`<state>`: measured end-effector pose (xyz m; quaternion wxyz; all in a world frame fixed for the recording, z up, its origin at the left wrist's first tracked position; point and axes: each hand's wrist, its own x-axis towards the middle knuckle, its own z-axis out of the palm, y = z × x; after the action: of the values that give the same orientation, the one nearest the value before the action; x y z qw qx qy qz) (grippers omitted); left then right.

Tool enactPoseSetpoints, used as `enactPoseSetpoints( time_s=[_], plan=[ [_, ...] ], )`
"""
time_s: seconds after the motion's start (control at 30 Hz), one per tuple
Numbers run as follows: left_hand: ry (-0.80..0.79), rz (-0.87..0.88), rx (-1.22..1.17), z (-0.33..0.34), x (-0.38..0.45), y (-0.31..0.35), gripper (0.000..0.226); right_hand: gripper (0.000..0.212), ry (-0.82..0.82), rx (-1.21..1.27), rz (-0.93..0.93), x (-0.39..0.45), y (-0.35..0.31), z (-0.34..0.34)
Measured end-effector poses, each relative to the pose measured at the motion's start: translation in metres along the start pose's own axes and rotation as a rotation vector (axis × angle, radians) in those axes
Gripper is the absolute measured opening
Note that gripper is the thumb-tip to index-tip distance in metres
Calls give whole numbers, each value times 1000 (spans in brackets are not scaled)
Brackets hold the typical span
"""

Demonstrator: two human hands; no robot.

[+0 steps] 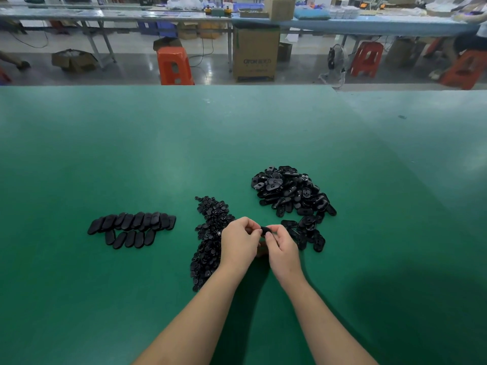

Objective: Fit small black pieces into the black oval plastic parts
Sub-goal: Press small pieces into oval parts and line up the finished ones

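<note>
Over a green tabletop (131,154), a left hand (238,243) and right hand (283,246) pinch one black oval part (264,230) in curled fingers, two neat rows of ovals (131,227) left of them apparently finished, a larger loose heap (290,193) and small pieces (210,233) still waiting.

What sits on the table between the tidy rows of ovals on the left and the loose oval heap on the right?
In the head view, the pile of small black pieces and both hands, left hand, right hand.
</note>
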<state>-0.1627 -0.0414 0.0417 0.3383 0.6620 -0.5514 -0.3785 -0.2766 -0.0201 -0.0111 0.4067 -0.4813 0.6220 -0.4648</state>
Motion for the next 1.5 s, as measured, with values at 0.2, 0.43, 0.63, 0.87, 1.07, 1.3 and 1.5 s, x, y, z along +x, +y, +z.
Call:
enactPoseSetpoints(
  time_s=[0.2,0.43,0.63,0.87,1.07,1.3,1.5],
  plan=[
    [-27,-25,-40,-2,2,3,14,17,-3,-8,-11,0,0,0],
    [-48,-33,-26,-3,4,0,12,17,-18,-4,1,0,0,0],
    [7,20,125,-2,3,-1,17,17,-11,166,33,2,-1,-3],
    [-140,-8,55,-12,9,-8,11,15,-35,211,13,1,-4,-3],
    [-161,-13,-19,-12,8,-8,13,14,-14,178,-15,1,-1,-4],
    [-228,4,-8,-17,12,-12,12,20,-37,165,-23,3,-1,-3],
    [-226,31,31,-16,13,-12,11,21,-51,88,-46,4,2,-3]
  ],
)
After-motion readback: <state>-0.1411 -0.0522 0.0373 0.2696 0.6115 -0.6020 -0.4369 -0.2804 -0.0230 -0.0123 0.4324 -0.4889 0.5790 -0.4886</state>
